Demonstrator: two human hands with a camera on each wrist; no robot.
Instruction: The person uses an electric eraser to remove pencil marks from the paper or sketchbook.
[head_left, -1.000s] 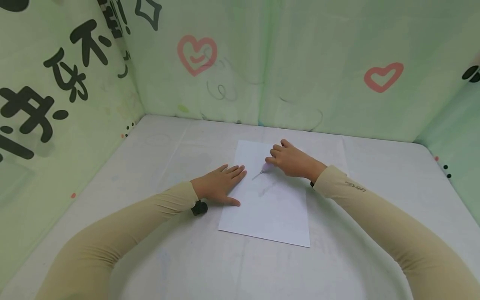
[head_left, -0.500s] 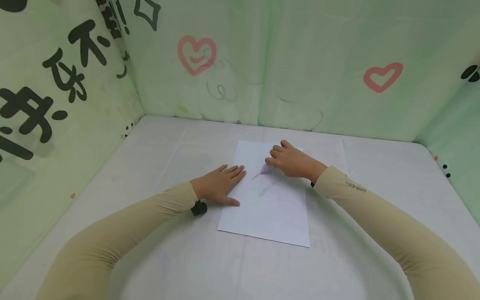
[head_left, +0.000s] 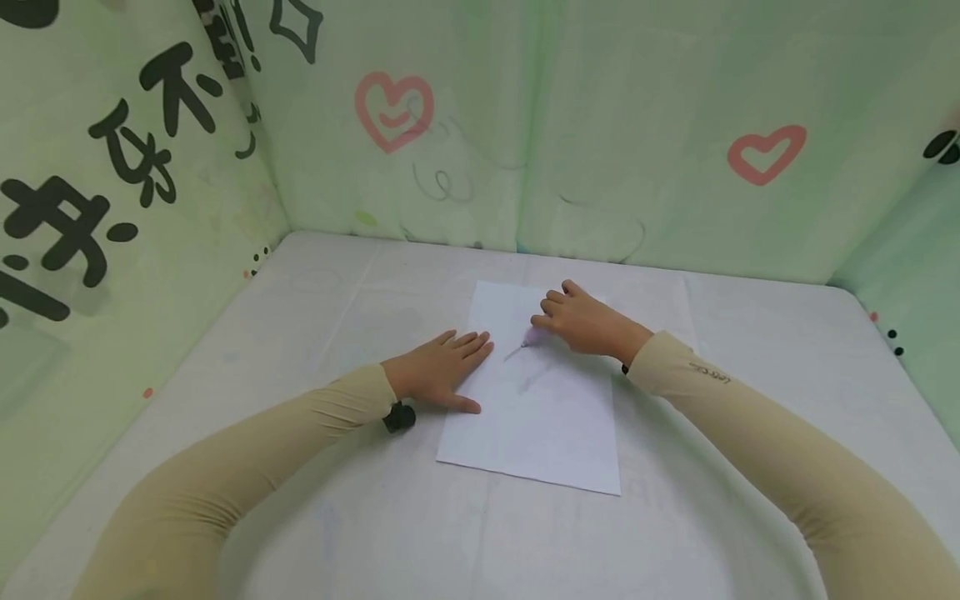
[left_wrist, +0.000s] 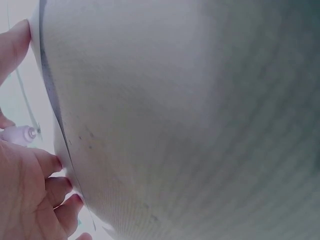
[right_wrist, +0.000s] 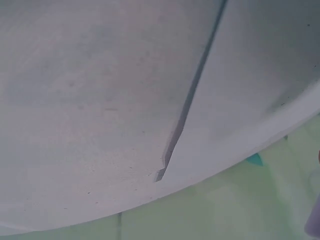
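A white sheet of paper (head_left: 540, 442) lies on the table, slightly turned. My left hand (head_left: 446, 371) rests on its left edge with the fingers spread; the thumb and fingertips press down on the sheet. Over the upper right part of the paper, my right hand (head_left: 581, 321) holds a thick pale purple pen (head_left: 533, 336), its narrow tip pointing down and left. A short thin grey line (head_left: 513, 354) runs from the tip on the sheet. In the left wrist view the pen's stepped tip (left_wrist: 31, 133) shows beyond the left fingers, and its rounded end (right_wrist: 314, 227) enters the right wrist view.
A white cloth (head_left: 375, 525) covers the table around the paper. Green fabric walls (head_left: 645, 167) with printed hearts and black characters close off the back and both sides. A black wrist device (head_left: 400, 417) hangs under the left cuff, just left of the sheet.
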